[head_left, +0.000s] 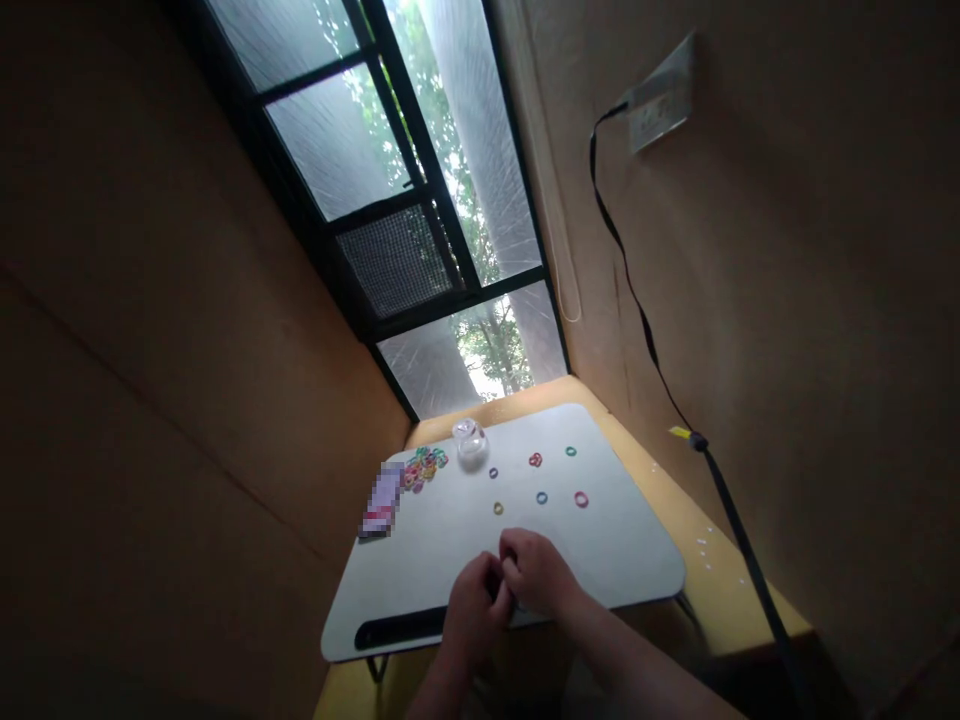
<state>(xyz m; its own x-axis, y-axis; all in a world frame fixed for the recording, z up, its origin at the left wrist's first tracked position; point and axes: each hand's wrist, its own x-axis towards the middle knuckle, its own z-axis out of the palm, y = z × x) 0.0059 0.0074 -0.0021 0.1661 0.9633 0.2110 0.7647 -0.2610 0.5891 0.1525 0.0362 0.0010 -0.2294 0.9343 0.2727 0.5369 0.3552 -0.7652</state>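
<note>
On the left of the white lap table (420,570), a purple item (381,500) (its surface is blurred out) lies just beside a heap of coloured rings (424,469). Right of the heap stands a clear container (471,446). The left hand (474,608) curls at the table's near edge, its fingers against those of the right hand (534,572), also curled; whether either grips anything is hidden. Beyond them six loose rings (581,499) lie spread in two rough rows. Farther right, a dark strap (750,550) hangs past the yellow surface (712,600).
</note>
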